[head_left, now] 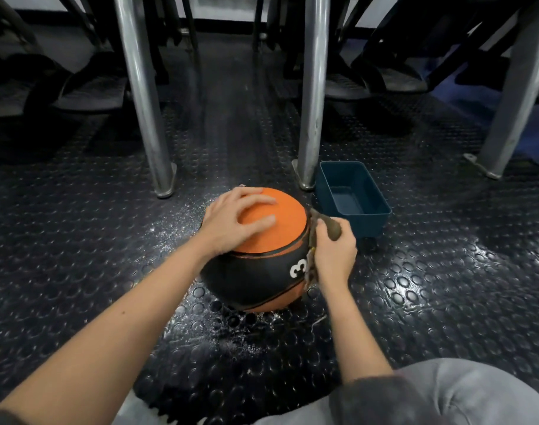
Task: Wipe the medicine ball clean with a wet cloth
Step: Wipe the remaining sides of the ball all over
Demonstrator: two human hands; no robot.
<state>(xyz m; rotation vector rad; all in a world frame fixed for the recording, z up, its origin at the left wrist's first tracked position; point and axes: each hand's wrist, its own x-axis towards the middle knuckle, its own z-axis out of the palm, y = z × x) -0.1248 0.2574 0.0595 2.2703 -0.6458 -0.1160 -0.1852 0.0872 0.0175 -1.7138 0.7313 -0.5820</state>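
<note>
While our left hand [231, 222] lies flat steadying the ball [259, 250], right hand [334, 256] grips cloth [321, 223], wiping its side; next we likely roll it

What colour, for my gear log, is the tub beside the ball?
Dark teal rectangular tub, head view.

A white numeral "3" stands on the black band of the orange-and-black medicine ball [256, 240], at its right side. No other text is readable.

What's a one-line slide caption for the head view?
Left hand steadies the medicine ball while right hand presses a cloth to its side.
</note>
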